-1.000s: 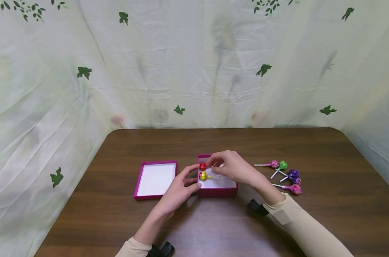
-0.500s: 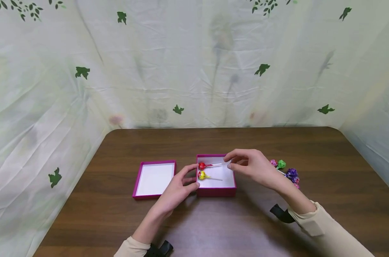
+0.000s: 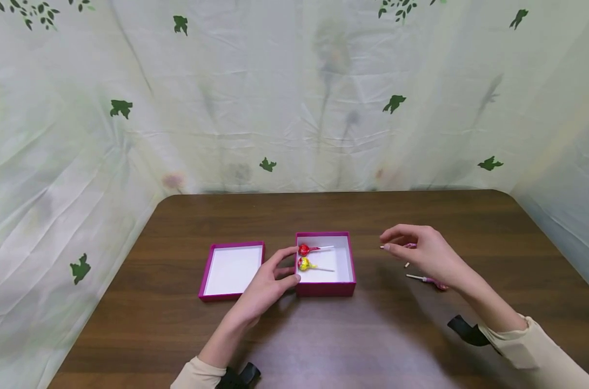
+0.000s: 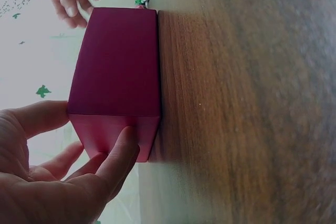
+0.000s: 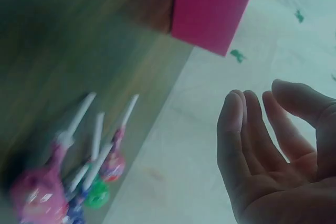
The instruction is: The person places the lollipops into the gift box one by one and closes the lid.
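Note:
A magenta box (image 3: 326, 290) with a white inside stands in the middle of the table. A red lollipop (image 3: 303, 249) and a yellow lollipop (image 3: 303, 263) lie in it, sticks pointing right. My left hand (image 3: 261, 286) rests its fingertips and thumb against the box's left wall. To the right of the box, my right hand (image 3: 428, 255) hovers over the loose lollipops with nothing between its parted fingers. In the right wrist view a pink lollipop (image 5: 39, 195), a green lollipop (image 5: 97, 195), a purple one (image 5: 76, 214) and a pinkish-red one (image 5: 113, 166) show below that hand.
The box's lid (image 3: 231, 270) lies upturned on the wooden table (image 3: 294, 346), left of the box. A pale curtain (image 3: 294, 97) with green leaf shapes hangs behind the table.
My right hand has moved from inside the box to the right, over the loose lollipops, leaving the red lollipop in the box. My left hand has stayed at the box.

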`<state>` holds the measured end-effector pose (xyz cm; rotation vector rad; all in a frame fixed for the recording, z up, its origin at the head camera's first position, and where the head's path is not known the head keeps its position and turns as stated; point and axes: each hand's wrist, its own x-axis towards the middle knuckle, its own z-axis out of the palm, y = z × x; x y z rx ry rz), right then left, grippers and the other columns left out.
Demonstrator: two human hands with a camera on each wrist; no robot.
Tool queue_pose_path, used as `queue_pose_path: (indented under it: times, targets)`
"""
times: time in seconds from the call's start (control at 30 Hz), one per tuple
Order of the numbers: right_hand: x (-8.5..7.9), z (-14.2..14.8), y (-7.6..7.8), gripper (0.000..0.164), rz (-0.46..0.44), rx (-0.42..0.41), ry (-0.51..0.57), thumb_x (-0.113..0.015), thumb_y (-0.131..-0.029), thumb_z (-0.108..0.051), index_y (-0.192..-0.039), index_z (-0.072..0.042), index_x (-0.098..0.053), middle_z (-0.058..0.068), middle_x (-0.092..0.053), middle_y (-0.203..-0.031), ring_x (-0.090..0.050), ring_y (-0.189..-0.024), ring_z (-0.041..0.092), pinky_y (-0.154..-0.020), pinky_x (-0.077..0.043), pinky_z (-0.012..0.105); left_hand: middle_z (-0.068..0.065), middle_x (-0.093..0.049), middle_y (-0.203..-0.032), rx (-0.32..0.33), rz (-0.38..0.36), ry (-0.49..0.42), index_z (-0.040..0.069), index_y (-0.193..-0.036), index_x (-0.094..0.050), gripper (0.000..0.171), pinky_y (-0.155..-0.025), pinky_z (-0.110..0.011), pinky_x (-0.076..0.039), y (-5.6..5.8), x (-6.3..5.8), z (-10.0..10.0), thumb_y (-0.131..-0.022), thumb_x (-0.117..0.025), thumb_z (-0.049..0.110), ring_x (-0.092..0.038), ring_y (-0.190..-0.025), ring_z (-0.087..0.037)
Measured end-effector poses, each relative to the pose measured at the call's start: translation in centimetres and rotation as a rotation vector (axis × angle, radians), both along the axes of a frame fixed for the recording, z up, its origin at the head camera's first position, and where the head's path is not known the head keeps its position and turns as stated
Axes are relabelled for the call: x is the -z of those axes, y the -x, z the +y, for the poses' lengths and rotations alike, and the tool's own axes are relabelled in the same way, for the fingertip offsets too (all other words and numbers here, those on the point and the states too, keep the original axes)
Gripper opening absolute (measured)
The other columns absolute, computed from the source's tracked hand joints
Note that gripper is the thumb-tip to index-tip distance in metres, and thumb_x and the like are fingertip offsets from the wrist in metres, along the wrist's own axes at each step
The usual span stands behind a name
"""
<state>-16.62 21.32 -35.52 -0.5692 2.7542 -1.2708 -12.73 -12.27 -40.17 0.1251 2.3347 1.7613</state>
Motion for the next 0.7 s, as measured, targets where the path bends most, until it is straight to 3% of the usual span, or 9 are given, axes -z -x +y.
queue_pose_path:
  times: [0.17, 0.33, 0.53, 0.7]
  targets:
    - [0.3, 1.6, -0.6, 0.012, -0.004, 0.023, -0.054, -0.07, -0.093, -0.028, -0.105, -0.026, -0.071, -0.001, -0.072, -0.098, -0.066, -0.079, 0.018, -0.062, -0.05, 0.031, -0.008, -0.046, -0.145, 0.002, -0.001, 0.0, 0.017, -0.144, -0.047, 0.056, -0.094, -0.049, -0.049, 0.0, -0.1, 0.0, -0.092, -0.065, 0.011, -0.054, -0.122, -0.032]
    - [0.8, 3.4, -1.1, 0.014, -0.088, 0.02, -0.016, -0.071, -0.092, -0.022, -0.106, -0.022, -0.07, 0.008, -0.07, -0.102, -0.058, -0.057, 0.028, -0.041, -0.043, 0.031, -0.007, -0.046, -0.145, -0.001, -0.001, 0.007, 0.018, -0.144, -0.048, 0.056, -0.095, -0.05, -0.048, 0.1, 0.0, -0.1, -0.092, -0.065, 0.011, -0.054, -0.122, -0.032]
    - [1.6, 5.4, -1.5, 0.017, -0.104, -0.027, -0.014, -0.072, -0.091, -0.021, -0.106, -0.013, -0.07, 0.008, -0.07, -0.096, -0.063, -0.067, 0.025, -0.055, -0.051, 0.03, -0.007, -0.046, -0.145, -0.001, 0.002, 0.004, 0.018, -0.143, -0.048, 0.055, -0.094, -0.05, -0.048, 0.0, 0.0, -0.1, -0.091, -0.065, 0.011, -0.054, -0.122, -0.032]
    - [2.4, 7.1, -1.6, 0.016, -0.134, -0.129, 0.006, -0.067, -0.091, -0.003, -0.107, -0.004, -0.068, 0.011, -0.069, -0.093, -0.065, -0.072, 0.023, -0.059, -0.054, 0.031, -0.007, -0.046, -0.145, -0.002, 0.001, 0.001, 0.019, -0.143, -0.049, 0.055, -0.094, -0.05, -0.048, 0.0, 0.0, -0.1, -0.091, -0.066, 0.012, -0.054, -0.122, -0.032]
